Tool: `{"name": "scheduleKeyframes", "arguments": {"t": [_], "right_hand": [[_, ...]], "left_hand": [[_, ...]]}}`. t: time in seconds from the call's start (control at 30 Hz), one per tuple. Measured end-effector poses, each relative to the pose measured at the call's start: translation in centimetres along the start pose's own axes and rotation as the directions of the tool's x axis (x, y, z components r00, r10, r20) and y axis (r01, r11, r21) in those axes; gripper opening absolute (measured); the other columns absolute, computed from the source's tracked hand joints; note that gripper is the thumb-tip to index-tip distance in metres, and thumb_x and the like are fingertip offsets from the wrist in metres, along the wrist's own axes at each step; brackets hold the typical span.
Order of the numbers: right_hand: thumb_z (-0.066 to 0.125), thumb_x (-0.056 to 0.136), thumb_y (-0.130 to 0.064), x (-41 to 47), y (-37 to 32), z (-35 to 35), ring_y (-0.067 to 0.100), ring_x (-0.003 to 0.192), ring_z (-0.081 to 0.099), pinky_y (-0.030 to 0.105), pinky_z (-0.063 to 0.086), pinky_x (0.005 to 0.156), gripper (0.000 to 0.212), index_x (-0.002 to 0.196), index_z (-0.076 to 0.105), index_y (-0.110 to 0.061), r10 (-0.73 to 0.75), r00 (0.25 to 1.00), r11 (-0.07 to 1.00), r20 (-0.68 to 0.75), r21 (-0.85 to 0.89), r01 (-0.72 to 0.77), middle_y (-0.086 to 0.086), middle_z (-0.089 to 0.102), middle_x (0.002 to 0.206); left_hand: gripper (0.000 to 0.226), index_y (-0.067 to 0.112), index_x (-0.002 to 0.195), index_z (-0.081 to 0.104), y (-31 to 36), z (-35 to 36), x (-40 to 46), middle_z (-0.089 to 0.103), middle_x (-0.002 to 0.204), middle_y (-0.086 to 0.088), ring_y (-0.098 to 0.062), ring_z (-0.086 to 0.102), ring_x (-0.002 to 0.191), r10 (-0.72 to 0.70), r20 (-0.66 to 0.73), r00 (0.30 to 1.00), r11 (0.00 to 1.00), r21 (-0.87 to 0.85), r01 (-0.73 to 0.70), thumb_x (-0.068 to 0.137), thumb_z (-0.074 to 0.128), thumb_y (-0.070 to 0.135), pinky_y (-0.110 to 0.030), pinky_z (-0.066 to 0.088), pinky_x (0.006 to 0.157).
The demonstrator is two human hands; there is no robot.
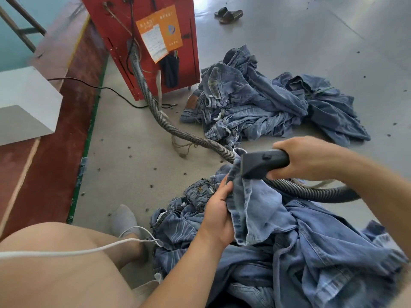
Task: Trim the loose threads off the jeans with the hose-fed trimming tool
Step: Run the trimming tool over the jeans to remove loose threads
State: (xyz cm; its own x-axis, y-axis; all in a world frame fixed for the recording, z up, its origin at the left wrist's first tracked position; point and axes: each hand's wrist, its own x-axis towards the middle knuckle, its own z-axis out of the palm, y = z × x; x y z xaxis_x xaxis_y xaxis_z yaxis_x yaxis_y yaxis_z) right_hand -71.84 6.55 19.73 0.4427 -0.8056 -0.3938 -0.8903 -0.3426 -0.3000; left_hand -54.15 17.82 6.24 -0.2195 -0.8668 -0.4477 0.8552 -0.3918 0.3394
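Item: jeans (255, 203), centre-right of frame; your left hand (219, 215) is gripping the hem upright, fingers curled round it. Your right hand (309, 158) is clasping the trimming tool (263, 163), mouth touching the hem's upper end

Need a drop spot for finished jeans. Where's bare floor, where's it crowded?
Free: grey floor between the green edge stripe and the hose, only lint specks; also the far floor beyond the back jeans pile, toward the sandals. Crowded: near pile under both hands, and the hose loop beside the trimming tool.
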Motion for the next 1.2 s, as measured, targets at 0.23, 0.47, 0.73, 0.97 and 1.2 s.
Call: {"name": "scheduleKeyframes", "arguments": {"t": [0.23, 0.47, 0.73, 0.97, 1.2], "right_hand": [[0.072, 0.081, -0.066, 0.7, -1.0, 0.6, 0.006, 0.07, 0.058, 0.035, 0.049, 0.064, 0.035, 0.089, 0.057, -0.035, -0.039, 0.952, 0.999, -0.305, 0.008, 0.043, -0.016, 0.063, 0.076], [0.073, 0.076, -0.065, -0.7, 1.4, 0.1, -0.001, 0.071, 0.063, 0.033, 0.053, 0.072, 0.033, 0.095, 0.059, -0.042, -0.084, 0.988, 0.992, -0.13, 0.082, 0.095, -0.017, 0.069, 0.078], [0.078, 0.079, -0.058, -1.2, 2.4, 0.2, -0.007, 0.079, 0.058, 0.027, 0.044, 0.066, 0.03, 0.091, 0.057, -0.04, -0.112, 0.99, 0.991, -0.085, 0.061, 0.117, -0.031, 0.063, 0.085], [0.08, 0.081, -0.053, -1.5, 2.6, 0.1, -0.005, 0.081, 0.059, 0.025, 0.042, 0.063, 0.028, 0.096, 0.06, -0.04, -0.146, 0.989, 0.987, -0.027, 0.063, 0.147, -0.031, 0.063, 0.087], [0.072, 0.084, -0.059, -1.0, 0.6, 3.1, 0.0, 0.069, 0.054, 0.034, 0.05, 0.065, 0.031, 0.099, 0.049, -0.045, -0.195, 0.981, 0.963, 0.012, -0.188, 0.193, -0.022, 0.055, 0.073]], "left_hand": [[0.045, 0.007, 0.144, 0.057, 1.5, -0.2, 0.1, 0.069, 0.128, -0.017, -0.035, 0.067, 0.116, -0.107, -0.095, 0.99, 0.992, 0.056, 0.113, 0.106, 0.046, 0.029, -0.05, 0.054, 0.102], [0.027, 0.005, 0.114, 0.049, 2.7, -1.9, 1.0, 0.057, 0.128, -0.023, -0.042, 0.055, 0.125, -0.018, -0.448, 0.894, 0.97, -0.224, -0.092, 0.098, 0.041, 0.025, -0.055, 0.037, 0.115], [0.066, 0.033, 0.133, 0.06, 3.6, -3.3, 0.4, 0.033, 0.163, -0.006, -0.002, 0.052, 0.132, 0.254, 0.075, 0.964, 0.422, 0.889, -0.18, 0.079, 0.058, -0.005, -0.02, 0.049, 0.098], [0.032, 0.029, 0.072, 0.059, 4.0, -3.6, 1.2, 0.065, 0.077, 0.01, -0.018, 0.059, 0.097, 0.455, 0.36, 0.814, -0.555, 0.83, -0.057, 0.097, 0.063, 0.049, -0.039, 0.041, 0.089], [0.052, 0.012, 0.087, 0.062, 5.6, -0.2, 2.2, 0.035, 0.048, 0.006, -0.008, 0.032, 0.039, -0.029, -0.19, 0.981, 0.92, 0.378, 0.1, 0.109, 0.034, 0.05, -0.018, 0.032, 0.041]]}}
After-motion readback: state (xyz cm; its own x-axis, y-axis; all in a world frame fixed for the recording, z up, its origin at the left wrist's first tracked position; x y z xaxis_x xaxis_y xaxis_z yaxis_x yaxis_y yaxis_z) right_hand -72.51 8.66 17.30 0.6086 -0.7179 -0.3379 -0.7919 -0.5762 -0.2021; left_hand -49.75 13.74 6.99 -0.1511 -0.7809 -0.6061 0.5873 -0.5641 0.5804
